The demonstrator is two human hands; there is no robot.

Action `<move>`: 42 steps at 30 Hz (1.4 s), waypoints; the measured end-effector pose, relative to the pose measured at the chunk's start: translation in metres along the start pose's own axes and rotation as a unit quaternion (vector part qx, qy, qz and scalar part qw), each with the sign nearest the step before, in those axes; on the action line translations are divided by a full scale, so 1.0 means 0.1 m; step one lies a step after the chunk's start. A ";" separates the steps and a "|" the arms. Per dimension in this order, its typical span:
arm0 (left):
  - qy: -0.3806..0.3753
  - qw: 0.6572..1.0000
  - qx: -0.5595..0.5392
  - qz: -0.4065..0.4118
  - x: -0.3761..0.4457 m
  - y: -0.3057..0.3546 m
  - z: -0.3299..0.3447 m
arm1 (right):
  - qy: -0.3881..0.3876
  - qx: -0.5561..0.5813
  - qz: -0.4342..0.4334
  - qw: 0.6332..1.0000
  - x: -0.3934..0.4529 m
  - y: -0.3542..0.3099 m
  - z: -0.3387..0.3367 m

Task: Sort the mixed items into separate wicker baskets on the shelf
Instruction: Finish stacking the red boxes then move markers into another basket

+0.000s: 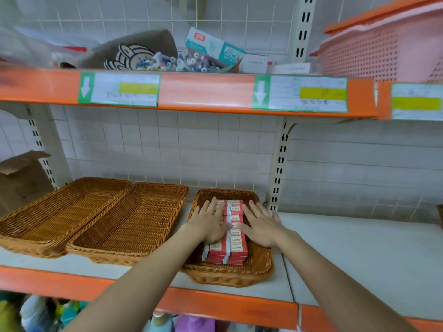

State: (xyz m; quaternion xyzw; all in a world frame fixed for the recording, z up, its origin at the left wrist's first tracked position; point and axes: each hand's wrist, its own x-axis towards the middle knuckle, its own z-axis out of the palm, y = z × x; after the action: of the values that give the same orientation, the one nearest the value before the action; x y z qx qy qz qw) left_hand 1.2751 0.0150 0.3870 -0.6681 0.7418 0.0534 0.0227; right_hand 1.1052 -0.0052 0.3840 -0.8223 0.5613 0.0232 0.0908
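Observation:
Three wicker baskets stand on the middle shelf. The right basket holds stacked rows of small red and white boxes. My left hand lies flat on the left side of the boxes, fingers straight. My right hand lies flat on their right side, fingers spread. The left basket and the middle basket hold nothing. On the upper shelf lies a mixed pile: several small thread spools, a teal and white box and a brown cloth item.
A pink plastic crate stands on the upper shelf at right. A cardboard box stands at far left on the middle shelf. White shelf surface stretches right of the baskets. Coloured bottles show on the shelf below.

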 end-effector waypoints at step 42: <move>0.007 0.978 -0.008 0.210 0.18 4.37 0.04 | 0.022 0.003 0.206 0.978 -2.51 3.72 -0.25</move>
State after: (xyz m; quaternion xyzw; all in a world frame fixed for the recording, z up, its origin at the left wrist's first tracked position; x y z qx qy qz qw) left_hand 0.8384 0.0419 0.4023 -0.4982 0.8651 0.0580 0.0009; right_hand 0.6655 0.0898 0.3979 -0.6895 0.7202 0.0214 0.0740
